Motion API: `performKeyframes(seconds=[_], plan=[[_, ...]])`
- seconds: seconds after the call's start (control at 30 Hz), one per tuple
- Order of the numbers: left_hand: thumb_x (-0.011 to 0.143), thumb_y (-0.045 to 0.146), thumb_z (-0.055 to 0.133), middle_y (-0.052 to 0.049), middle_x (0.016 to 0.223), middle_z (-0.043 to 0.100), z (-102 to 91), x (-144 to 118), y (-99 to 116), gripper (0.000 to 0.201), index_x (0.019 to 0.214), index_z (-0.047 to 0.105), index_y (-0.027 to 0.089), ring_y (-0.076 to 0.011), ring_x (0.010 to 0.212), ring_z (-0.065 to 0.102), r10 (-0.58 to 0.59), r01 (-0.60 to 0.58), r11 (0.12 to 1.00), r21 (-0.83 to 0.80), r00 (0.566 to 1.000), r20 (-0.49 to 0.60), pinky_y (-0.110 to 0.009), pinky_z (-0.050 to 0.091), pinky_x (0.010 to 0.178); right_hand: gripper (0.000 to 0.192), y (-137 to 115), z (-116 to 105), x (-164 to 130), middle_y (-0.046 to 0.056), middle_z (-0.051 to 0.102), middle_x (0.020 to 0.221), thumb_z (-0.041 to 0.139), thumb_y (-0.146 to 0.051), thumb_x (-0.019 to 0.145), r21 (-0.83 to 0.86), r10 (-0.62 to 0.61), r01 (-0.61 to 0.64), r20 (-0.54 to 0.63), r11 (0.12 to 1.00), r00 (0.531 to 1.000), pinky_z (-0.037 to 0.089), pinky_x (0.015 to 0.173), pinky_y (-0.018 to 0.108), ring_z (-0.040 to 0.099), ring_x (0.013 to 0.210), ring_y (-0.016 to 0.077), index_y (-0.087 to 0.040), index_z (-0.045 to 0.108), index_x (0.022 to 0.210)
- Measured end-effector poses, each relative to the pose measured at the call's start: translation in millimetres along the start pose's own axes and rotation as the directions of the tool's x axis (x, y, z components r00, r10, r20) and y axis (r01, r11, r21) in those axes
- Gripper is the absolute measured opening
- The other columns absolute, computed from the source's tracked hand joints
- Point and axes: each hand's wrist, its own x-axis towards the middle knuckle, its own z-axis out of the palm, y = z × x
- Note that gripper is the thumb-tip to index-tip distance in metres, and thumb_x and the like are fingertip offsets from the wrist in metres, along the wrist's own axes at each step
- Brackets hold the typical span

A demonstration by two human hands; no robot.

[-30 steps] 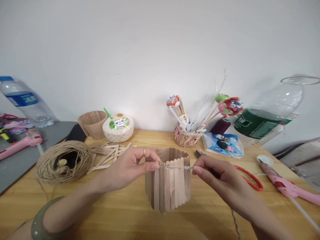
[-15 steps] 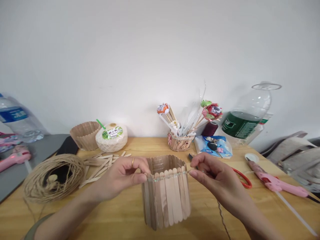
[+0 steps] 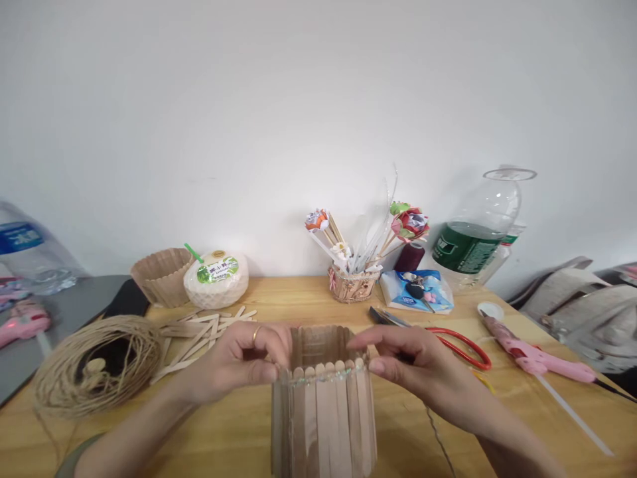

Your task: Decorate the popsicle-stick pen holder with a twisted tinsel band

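While a round holder of upright wooden craft sticks (image 3: 322,418) is kept standing on the wooden table (image 3: 239,431) directly in front of the person, its rim is gripped from both sides: the left hand (image 3: 233,364) is pinched on the left edge, thumb in front and fingers curled over the top, and the right hand (image 3: 405,364) is pinched on the right edge in the same way. A thin silvery wire (image 3: 318,376) is seen stretched across the front of the sticks just below their rounded tips, running from one pinch to the other, so that its long axis lies left to right between the hands while the sticks stand vertical; neither hand is clearly nearer, each being in contact with its own end. A loose tail of wire (image 3: 438,438) is seen trailing down from the right side across the table. To the left, a coil of twine (image 3: 94,365) and a scatter of loose sticks (image 3: 204,328) are laid out; behind them a white coconut drink (image 3: 215,279) is marked with a green label whose writing cannot be read. To the right, red scissors (image 3: 448,342) and a pink glue gun (image 3: 532,355) are laid, and a clear bottle (image 3: 472,239) carries a green label, also illegible.
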Motion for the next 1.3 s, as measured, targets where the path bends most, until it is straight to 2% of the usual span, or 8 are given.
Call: performKeyframes(seconds=[0.1,0.23,0.4,0.6,0.73,0.9,1.17,1.3], plan=[[0.078,0.031,0.062,-0.001,0.062,0.052,2.9,2,-2,0.019,0.07,0.066,0.014,-0.0111,0.063,0.047,0.025,-0.024,0.999,-0.026,0.999,0.025,-0.028,0.037,0.066,0.02,0,-2,-1,-0.003,0.048,0.069,0.053,-0.038,0.085,0.075,-0.038,0.029,0.133,0.997,0.99,0.032,0.057,0.021,0.041,0.063,0.0089,-0.019,0.059,0.08],[0.078,0.032,0.062,-0.001,0.063,0.055,8.1,4,-5,0.019,0.071,0.067,0.016,-0.0132,0.068,0.051,0.001,-0.001,1.0,0.005,0.999,0.05,-0.032,0.04,0.074,0.025,5,-8,-5,-0.005,0.042,0.061,0.053,-0.041,0.084,0.096,-0.091,0.078,0.136,0.992,0.987,0.028,0.049,0.02,0.034,0.054,0.0072,-0.017,0.057,0.077],[0.08,0.029,0.06,-0.005,0.072,0.064,12.5,6,-16,0.015,0.078,0.069,0.016,-0.0212,0.099,0.052,-0.01,-0.021,0.95,0.31,0.995,0.097,-0.038,0.041,0.087,0.022,16,-18,-13,-0.002,0.052,0.066,0.049,-0.035,0.088,-0.157,-0.083,0.107,0.155,0.982,0.984,0.033,0.053,0.019,0.044,0.059,0.0084,-0.017,0.058,0.079],[0.084,0.015,0.053,-0.005,0.085,0.069,20.1,9,-24,0.018,0.094,0.068,0.017,-0.0184,0.106,0.047,-0.051,-0.149,0.781,0.606,0.953,0.3,-0.041,0.026,0.103,0.02,34,-24,-30,0.002,0.063,0.073,0.044,-0.024,0.091,-0.48,-0.189,0.287,0.243,0.829,0.952,0.038,0.06,0.02,0.056,0.066,0.0105,-0.017,0.062,0.088],[0.083,0.016,0.055,-0.006,0.094,0.067,25.2,11,-22,0.025,0.107,0.062,0.016,-0.017,0.105,0.048,-0.103,-0.183,0.722,0.667,0.925,0.366,-0.04,0.02,0.106,0.023,43,-27,-38,0.004,0.064,0.073,0.043,-0.026,0.092,-0.56,-0.21,0.308,0.233,0.769,0.949,0.038,0.059,0.021,0.058,0.066,0.012,-0.017,0.063,0.093],[0.083,0.02,0.056,-0.005,0.1,0.065,30.8,14,-16,0.031,0.114,0.056,0.017,-0.0152,0.1,0.052,-0.164,-0.153,0.655,0.74,0.927,0.337,-0.042,0.014,0.107,0.022,48,-30,-38,0.003,0.065,0.077,0.043,-0.027,0.092,-0.57,-0.18,0.282,0.23,0.772,0.957,0.039,0.061,0.021,0.059,0.069,0.0119,-0.018,0.064,0.095],[0.085,0.027,0.054,0.001,0.081,0.068,37.6,17,-15,0.014,0.085,0.067,0.021,-0.0112,0.086,0.058,-0.191,-0.132,0.628,0.767,0.929,0.317,-0.045,-0.004,0.108,0.029,45,-27,-46,0.005,0.069,0.087,0.048,-0.031,0.089,-0.522,-0.17,0.22,0.143,0.824,0.975,0.045,0.066,0.022,0.063,0.073,0.0134,-0.017,0.061,0.11],[0.086,0.026,0.052,0.001,0.079,0.067,38.0,16,-17,0.015,0.086,0.066,0.021,-0.0112,0.083,0.059,-0.19,-0.132,0.634,0.762,0.929,0.318,-0.046,-0.007,0.108,0.037,42,-47,-58,0.006,0.069,0.089,0.04,-0.039,0.09,-0.547,-0.062,0.004,-0.087,0.837,0.994,0.048,0.068,0.026,0.064,0.077,0.0168,-0.019,0.058,0.115]])
